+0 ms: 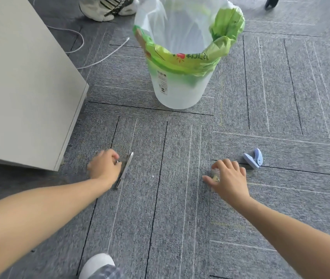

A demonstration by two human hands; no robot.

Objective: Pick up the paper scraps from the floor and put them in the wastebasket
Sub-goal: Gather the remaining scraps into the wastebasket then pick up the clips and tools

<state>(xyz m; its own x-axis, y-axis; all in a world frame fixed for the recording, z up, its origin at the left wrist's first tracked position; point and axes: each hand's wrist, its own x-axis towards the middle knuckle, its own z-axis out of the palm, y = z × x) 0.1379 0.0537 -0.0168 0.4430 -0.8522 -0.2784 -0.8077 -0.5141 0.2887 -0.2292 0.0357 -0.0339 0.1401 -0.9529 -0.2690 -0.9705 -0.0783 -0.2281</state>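
Observation:
A translucent white wastebasket lined with a green and white bag stands on the grey carpet ahead of me. My left hand is low at the floor and grips a thin flat silvery-white piece held on edge. My right hand hovers just over the carpet with its fingers curled down around a small pale scrap under the fingertips. A tiny white scrap lies on the carpet between the hands.
A pale blue hole punch lies right of my right hand. A white cabinet stands at left, with a white cable behind it. Another person's sneakers are at the top. My shoe is at the bottom.

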